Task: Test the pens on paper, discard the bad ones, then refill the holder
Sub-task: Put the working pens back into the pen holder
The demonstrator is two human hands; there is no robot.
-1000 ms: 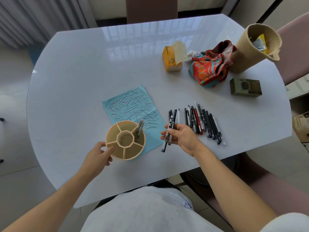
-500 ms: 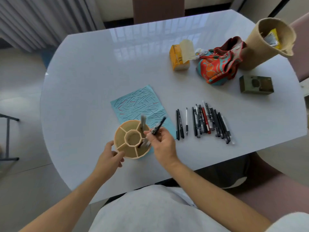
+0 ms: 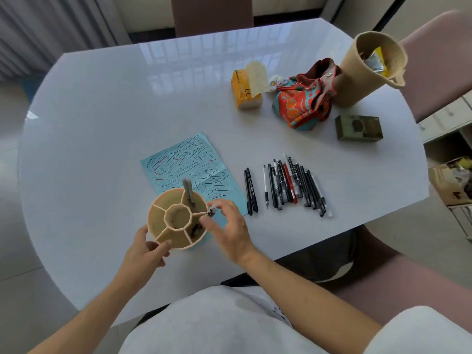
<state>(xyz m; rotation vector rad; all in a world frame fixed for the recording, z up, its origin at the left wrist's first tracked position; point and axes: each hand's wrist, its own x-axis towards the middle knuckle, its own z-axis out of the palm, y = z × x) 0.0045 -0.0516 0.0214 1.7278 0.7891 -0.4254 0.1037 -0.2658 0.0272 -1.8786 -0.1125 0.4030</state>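
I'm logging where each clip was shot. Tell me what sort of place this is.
Probably a home dining area, not an office: a glossy white rounded table with padded pink chairs around it, grey curtains behind, and household clutter on top, such as a yellow tissue pack and an orange patterned fabric pouch.

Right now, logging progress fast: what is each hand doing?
Left hand: holds the pen holder by its side.
Right hand: pinches a pen over the holder.

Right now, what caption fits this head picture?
Right hand drops pens into the holder held by the left hand.
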